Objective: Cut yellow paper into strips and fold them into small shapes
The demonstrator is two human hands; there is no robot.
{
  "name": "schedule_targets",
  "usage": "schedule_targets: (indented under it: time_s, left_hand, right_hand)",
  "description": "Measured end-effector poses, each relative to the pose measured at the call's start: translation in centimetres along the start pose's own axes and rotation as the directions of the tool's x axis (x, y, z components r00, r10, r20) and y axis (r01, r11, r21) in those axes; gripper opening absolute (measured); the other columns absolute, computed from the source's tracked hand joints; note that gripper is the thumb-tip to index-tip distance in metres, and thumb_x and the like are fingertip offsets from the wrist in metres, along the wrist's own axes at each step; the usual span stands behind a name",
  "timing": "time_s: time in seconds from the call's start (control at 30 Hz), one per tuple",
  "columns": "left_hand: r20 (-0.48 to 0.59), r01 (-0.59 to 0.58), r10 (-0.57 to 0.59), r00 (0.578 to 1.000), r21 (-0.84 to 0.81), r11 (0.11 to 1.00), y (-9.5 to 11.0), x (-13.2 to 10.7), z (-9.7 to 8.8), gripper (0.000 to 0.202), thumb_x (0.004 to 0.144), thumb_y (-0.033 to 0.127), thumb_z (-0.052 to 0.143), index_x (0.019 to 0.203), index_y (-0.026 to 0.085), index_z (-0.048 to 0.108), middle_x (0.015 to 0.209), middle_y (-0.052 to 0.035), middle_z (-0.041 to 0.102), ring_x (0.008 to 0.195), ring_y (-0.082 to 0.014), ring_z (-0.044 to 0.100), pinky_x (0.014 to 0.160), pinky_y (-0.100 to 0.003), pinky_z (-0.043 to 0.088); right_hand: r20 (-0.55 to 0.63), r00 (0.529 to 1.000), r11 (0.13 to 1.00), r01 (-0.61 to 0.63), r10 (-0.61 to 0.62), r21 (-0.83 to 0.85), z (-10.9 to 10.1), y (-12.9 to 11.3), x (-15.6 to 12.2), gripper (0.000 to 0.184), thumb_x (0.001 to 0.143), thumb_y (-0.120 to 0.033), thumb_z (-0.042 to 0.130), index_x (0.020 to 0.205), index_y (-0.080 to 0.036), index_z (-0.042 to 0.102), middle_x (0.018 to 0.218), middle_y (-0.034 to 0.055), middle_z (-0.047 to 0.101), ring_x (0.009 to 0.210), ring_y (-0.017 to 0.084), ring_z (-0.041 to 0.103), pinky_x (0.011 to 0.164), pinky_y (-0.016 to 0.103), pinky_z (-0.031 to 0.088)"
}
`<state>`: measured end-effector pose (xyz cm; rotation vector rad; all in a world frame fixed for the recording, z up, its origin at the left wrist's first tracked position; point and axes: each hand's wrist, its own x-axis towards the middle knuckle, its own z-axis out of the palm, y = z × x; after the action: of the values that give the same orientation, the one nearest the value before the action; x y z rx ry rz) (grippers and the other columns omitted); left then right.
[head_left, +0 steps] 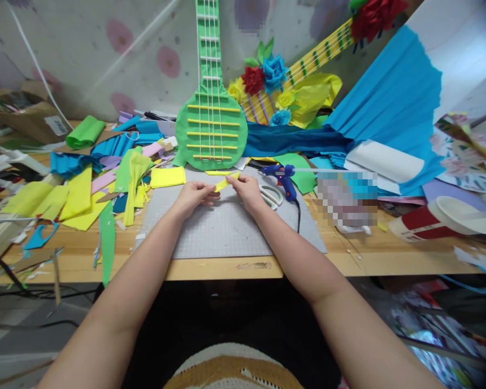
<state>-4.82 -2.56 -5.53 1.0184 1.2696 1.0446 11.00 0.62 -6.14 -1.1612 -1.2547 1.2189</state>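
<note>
Both forearms stretch forward over the grey cutting mat (pixel 222 229); the left hand (pixel 195 194) and right hand (pixel 248 190) each pinch an end of a narrow yellow paper strip (pixel 223 183).

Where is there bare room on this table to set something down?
Grey mat, bare from left hand and right hand down to its front edge; bare wood between mat and red cup. Crowded: paper scraps at left, glue gun and scissors at the mat's far right.

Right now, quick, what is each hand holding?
Left hand: fingers closed on one end of the yellow paper strip.
Right hand: fingers closed on its other end.
</note>
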Motion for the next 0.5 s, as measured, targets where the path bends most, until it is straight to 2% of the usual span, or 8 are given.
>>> schedule_targets:
  time_s: [0.17,0.37,0.5]
  left_hand:
    - [-0.046,-0.025,0.026,0.999,0.027,0.999,-0.15,0.08,-0.14,0.034,0.056,0.039,0.079,0.056,0.013,0.058,0.063,-0.0115,0.069,0.056,-0.018,0.066,0.048,-0.024,0.052]
    - [-0.087,0.017,-0.009,0.996,0.093,0.996,0.14,-0.12,0.09,0.033,0.061,0.037,0.077,0.055,0.014,0.054,0.056,-0.0094,0.065,0.051,-0.0191,0.064,0.058,-0.035,0.055]
    - [-0.082,0.007,0.002,0.997,0.114,0.993,0.42,-0.23,-0.32,0.036,0.06,0.042,0.076,0.054,0.014,0.055,0.056,-0.0106,0.066,0.052,-0.0197,0.064,0.054,-0.032,0.054]
  right_hand:
    - [0.003,1.0,1.0,-0.008,0.008,-0.001,-0.19,0.29,0.15,0.042,0.056,-0.054,0.068,0.051,-0.018,0.047,0.046,-0.0066,0.033,0.047,0.006,0.026,0.045,0.023,0.017]
    - [0.0,1.0,1.0,-0.021,0.021,-0.01,-0.14,0.43,0.13,0.045,0.055,-0.056,0.07,0.049,-0.018,0.045,0.045,-0.0063,0.032,0.045,0.006,0.025,0.044,0.024,0.016]
    - [0.016,0.999,0.999,-0.033,0.033,0.035,-0.12,0.47,0.17,0.045,0.054,-0.055,0.071,0.049,-0.018,0.046,0.044,-0.0066,0.033,0.044,0.005,0.024,0.043,0.024,0.015]
